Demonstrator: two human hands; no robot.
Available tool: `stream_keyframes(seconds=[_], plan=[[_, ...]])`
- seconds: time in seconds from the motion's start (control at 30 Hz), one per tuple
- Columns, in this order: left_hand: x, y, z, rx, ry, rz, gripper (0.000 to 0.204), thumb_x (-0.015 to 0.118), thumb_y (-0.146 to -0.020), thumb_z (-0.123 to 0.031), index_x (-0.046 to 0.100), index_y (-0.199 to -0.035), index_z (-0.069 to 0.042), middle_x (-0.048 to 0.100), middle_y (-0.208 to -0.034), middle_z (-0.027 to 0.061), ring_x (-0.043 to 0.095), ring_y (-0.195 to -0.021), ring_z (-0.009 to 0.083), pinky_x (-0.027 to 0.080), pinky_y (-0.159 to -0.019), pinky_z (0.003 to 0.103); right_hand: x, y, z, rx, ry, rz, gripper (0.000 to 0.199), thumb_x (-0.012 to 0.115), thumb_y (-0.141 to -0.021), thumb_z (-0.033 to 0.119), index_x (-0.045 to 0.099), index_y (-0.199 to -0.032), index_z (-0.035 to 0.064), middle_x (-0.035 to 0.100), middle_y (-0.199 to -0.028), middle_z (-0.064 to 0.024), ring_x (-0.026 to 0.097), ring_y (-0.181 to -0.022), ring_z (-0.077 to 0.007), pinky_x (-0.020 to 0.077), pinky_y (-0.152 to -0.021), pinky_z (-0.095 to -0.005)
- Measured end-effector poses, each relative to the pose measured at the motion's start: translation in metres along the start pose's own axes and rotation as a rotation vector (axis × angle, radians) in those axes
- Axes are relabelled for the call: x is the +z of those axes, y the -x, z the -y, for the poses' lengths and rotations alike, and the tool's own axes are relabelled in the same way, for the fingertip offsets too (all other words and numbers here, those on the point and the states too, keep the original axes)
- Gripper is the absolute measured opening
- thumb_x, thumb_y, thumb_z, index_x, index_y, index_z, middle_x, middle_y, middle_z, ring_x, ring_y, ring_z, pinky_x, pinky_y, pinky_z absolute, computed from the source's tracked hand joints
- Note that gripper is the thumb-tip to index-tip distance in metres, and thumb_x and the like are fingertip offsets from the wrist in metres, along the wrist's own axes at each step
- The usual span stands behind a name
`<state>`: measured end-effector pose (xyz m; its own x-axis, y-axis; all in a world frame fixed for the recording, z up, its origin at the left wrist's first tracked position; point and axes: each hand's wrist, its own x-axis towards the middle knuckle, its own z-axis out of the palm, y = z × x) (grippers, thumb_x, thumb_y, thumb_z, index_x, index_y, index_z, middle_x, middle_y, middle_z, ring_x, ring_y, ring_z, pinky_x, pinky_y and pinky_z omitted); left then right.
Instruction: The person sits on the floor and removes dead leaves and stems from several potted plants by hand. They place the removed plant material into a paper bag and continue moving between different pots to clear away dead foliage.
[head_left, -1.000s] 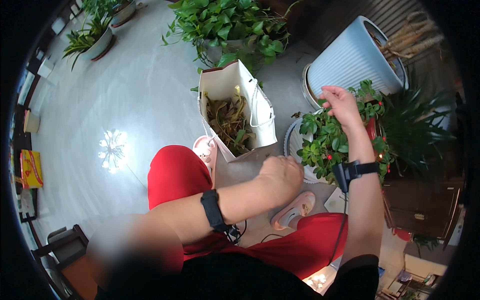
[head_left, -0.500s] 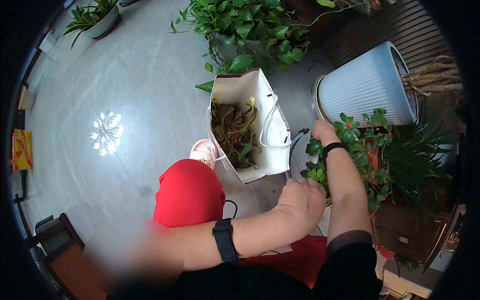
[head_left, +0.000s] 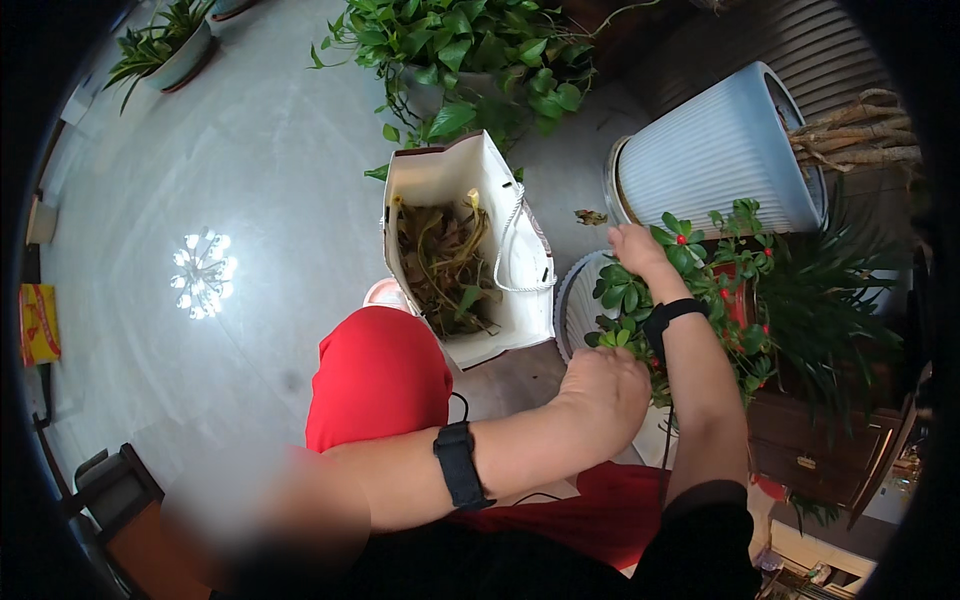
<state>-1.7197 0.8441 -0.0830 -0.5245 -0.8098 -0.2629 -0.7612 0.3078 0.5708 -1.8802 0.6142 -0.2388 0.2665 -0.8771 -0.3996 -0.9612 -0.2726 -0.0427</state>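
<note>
My left hand (head_left: pixel 607 392) is closed at the near side of a leafy plant with small red berries (head_left: pixel 615 292); its fingertips are hidden, so I cannot make out what they grip. My right hand (head_left: pixel 638 248) is over the plant's far side, fingers loosely bent, with nothing visible in them. A withered brown leaf (head_left: pixel 591 216) shows just beyond its fingertips, seemingly apart from them. Left of the plant, a white paper bag (head_left: pixel 525 262) with rope handles stands with its top open. Dry leaves and stems (head_left: pixel 440 262) fill its lower part.
A ribbed pale pot (head_left: pixel 690 150) with thick stems lies tilted at the far right. Trailing green foliage (head_left: pixel 460 60) stands behind the bag. A ribbed whitish surface (head_left: pixel 575 305) is between bag and plant. My red-clad knee (head_left: pixel 380 375) is near the bag.
The brown leaf that was at my right fingertips now appears farther out, beyond them. My right hand has lifted slightly; my left stays by the plant. The whole view has shifted a little.
</note>
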Motion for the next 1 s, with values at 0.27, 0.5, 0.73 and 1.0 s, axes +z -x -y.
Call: stream_keyframes(seconds=[0.27,0.5,0.73,1.0], plan=[[-0.004,-0.004,-0.004,0.068,-0.084,0.043,0.042,0.073,-0.073,-0.019,0.061,-0.109,0.000,0.064,-0.107,0.0164,0.064,-0.100,0.0260,0.052,-0.081,0.033,-0.050,0.034,0.041,-0.092,-0.565,0.009,0.047,0.041,-0.100,0.038,0.064,-0.095,-0.0021,0.063,-0.071,-0.0080,0.058,-0.060,-0.0181,0.0475,-0.062,-0.0330],[-0.002,-0.006,0.002,0.037,0.026,0.171,0.037,0.071,-0.076,-0.016,0.067,-0.109,0.000,0.066,-0.110,0.0170,0.064,-0.103,0.0273,0.051,-0.082,0.034,-0.100,0.102,0.143,-0.290,-1.048,0.218,0.042,0.044,-0.101,0.037,0.058,-0.113,-0.0003,0.061,-0.083,-0.0034,0.057,-0.064,-0.0093,0.0474,-0.057,-0.0227],[0.006,-0.003,0.000,0.073,-0.077,0.267,0.040,0.056,-0.092,-0.036,0.069,-0.104,0.000,0.067,-0.111,0.0171,0.066,-0.102,0.0289,0.052,-0.084,0.040,-0.074,0.133,0.157,-0.480,-0.754,0.083,0.049,0.060,-0.094,0.026,0.050,-0.132,-0.0033,0.063,-0.115,-0.0136,0.061,-0.102,-0.0182,0.0523,-0.083,-0.0309],[0.026,0.001,0.004,0.084,-0.242,0.193,0.043,0.054,-0.093,-0.043,0.069,-0.102,-0.003,0.067,-0.105,0.0186,0.066,-0.099,0.0332,0.052,-0.081,0.040,-0.075,0.222,0.037,-0.080,-1.022,-0.272,0.036,0.060,-0.095,0.025,0.058,-0.122,0.0016,0.066,-0.109,-0.0069,0.063,-0.092,-0.0124,0.0515,-0.075,-0.0258]])
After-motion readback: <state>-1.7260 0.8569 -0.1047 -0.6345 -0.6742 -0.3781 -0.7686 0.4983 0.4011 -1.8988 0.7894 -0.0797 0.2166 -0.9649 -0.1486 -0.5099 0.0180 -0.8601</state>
